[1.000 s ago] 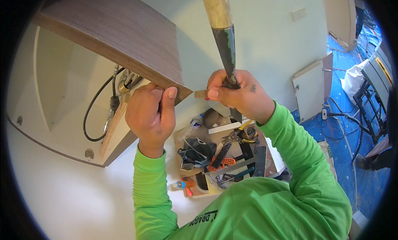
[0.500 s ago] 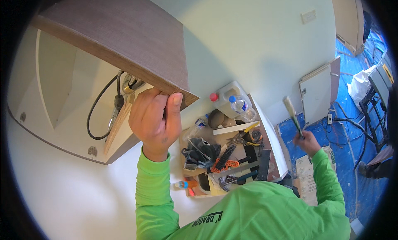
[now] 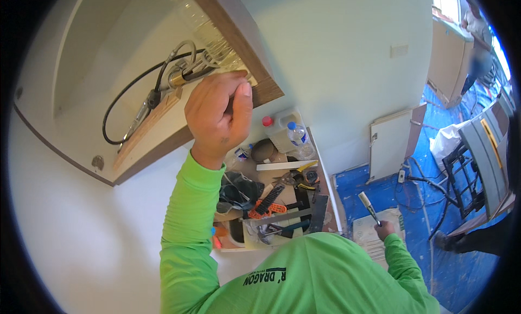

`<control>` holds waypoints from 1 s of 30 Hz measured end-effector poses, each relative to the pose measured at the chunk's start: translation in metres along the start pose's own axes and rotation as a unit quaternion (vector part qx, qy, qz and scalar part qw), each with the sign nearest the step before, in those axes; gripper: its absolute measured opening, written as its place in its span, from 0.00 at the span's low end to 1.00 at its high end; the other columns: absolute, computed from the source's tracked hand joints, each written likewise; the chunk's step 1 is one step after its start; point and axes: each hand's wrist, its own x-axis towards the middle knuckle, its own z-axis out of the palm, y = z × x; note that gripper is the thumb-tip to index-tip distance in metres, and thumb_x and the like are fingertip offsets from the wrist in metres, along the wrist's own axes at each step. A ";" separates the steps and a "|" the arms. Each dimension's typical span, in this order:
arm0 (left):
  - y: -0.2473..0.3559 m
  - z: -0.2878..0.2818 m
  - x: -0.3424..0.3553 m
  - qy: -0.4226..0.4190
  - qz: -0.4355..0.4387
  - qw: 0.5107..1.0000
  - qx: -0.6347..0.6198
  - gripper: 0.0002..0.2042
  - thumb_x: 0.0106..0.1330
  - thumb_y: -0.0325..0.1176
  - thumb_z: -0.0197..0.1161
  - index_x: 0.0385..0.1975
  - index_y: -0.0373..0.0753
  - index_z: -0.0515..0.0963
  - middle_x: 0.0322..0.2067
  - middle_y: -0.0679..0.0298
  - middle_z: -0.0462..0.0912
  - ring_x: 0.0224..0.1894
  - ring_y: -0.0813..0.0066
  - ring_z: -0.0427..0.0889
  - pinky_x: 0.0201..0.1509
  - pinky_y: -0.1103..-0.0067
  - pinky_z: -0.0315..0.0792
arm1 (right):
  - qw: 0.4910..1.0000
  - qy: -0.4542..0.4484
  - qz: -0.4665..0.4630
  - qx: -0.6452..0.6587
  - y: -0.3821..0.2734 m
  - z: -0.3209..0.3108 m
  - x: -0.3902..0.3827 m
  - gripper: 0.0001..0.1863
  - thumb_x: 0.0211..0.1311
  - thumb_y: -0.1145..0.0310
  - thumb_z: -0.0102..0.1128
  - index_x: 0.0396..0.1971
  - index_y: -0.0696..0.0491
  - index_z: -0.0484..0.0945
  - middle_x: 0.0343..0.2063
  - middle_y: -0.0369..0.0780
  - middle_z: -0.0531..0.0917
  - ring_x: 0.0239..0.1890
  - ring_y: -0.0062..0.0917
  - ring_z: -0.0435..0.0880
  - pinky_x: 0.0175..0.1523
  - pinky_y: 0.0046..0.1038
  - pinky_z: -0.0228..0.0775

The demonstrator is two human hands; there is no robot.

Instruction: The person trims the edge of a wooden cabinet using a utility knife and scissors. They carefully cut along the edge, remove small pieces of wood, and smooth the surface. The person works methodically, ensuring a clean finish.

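My left hand (image 3: 217,116) is closed at the brown wooden edge of an open-fronted cabinet (image 3: 266,91), thumb outside and fingertips partly hidden. Inside the cabinet, beside that hand, lie a thin black hose (image 3: 111,116) with metal fittings and a clear plastic bottle (image 3: 201,29). Lower and off to the right, my right hand (image 3: 386,229) grips the handle of a paintbrush (image 3: 369,205), its pale bristles pointing up and away from me.
Below the cabinet, a board (image 3: 293,192) holds pliers (image 3: 293,178), a hammer (image 3: 279,229), bottles and other tools. Panels (image 3: 391,146) lean on the wall. Blue sheeting (image 3: 347,184) covers the floor, with cables and a folded stand (image 3: 480,157). Another person (image 3: 477,40) stands far right.
My view has shifted, showing more of the cabinet's inside and the bottle there. My right hand has lowered with the paintbrush, away from the wall. My left hand stays at the cabinet edge.
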 end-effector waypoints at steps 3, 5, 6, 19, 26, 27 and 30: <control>-0.003 0.005 0.002 0.017 0.035 0.999 0.002 0.04 0.63 0.24 0.67 0.36 0.34 0.83 0.35 0.55 0.87 0.42 0.57 0.86 0.49 0.72 0.77 | 0.998 0.007 0.050 0.038 0.037 0.011 -0.021 0.18 0.62 0.57 0.65 0.43 0.56 0.87 0.35 0.53 0.88 0.41 0.46 0.88 0.50 0.42 0.77; 0.003 -0.010 -0.001 -0.013 0.040 0.998 0.056 0.09 0.59 0.25 0.69 0.39 0.35 0.83 0.39 0.57 0.87 0.45 0.57 0.85 0.52 0.69 0.76 | 0.997 0.007 0.072 0.020 0.046 0.012 -0.035 0.18 0.60 0.58 0.66 0.43 0.56 0.87 0.36 0.53 0.88 0.42 0.46 0.88 0.51 0.42 0.77; 0.005 -0.015 -0.006 -0.028 0.040 0.995 0.083 0.11 0.58 0.25 0.70 0.41 0.36 0.83 0.40 0.58 0.87 0.46 0.57 0.84 0.53 0.68 0.75 | 0.996 0.008 0.087 -0.008 0.045 0.009 -0.043 0.18 0.59 0.58 0.66 0.42 0.56 0.87 0.36 0.53 0.88 0.42 0.45 0.88 0.51 0.42 0.77; -0.009 -0.008 -0.047 0.014 0.049 0.989 0.135 0.23 0.50 0.33 0.80 0.47 0.39 0.82 0.45 0.62 0.84 0.47 0.61 0.81 0.53 0.68 0.72 | 0.923 0.140 -0.213 0.289 -0.163 -0.082 -0.035 0.10 0.73 0.64 0.62 0.37 0.55 0.83 0.21 0.29 0.74 0.24 0.14 0.70 0.31 0.23 0.62; -0.018 -0.023 -0.060 0.025 0.043 0.983 0.175 0.24 0.49 0.36 0.82 0.47 0.40 0.82 0.44 0.63 0.86 0.45 0.63 0.82 0.50 0.70 0.73 | 0.784 0.043 -0.411 0.462 -0.418 -0.196 -0.097 0.10 0.72 0.66 0.64 0.42 0.57 0.82 0.22 0.26 0.72 0.21 0.10 0.66 0.26 0.18 0.55; -0.021 -0.021 -0.061 0.037 0.046 0.983 0.173 0.24 0.49 0.37 0.82 0.47 0.40 0.83 0.43 0.63 0.86 0.45 0.63 0.82 0.49 0.71 0.73 | 0.762 0.020 -0.438 0.477 -0.442 -0.206 -0.105 0.10 0.73 0.66 0.64 0.42 0.58 0.82 0.22 0.27 0.72 0.21 0.10 0.65 0.26 0.18 0.55; -0.024 -0.015 -0.062 0.053 0.052 0.984 0.160 0.25 0.48 0.38 0.83 0.46 0.40 0.83 0.43 0.64 0.86 0.44 0.65 0.82 0.48 0.71 0.73 | 0.732 0.075 -0.468 0.489 -0.493 -0.216 -0.114 0.12 0.72 0.63 0.67 0.40 0.58 0.82 0.24 0.29 0.75 0.21 0.10 0.66 0.25 0.18 0.55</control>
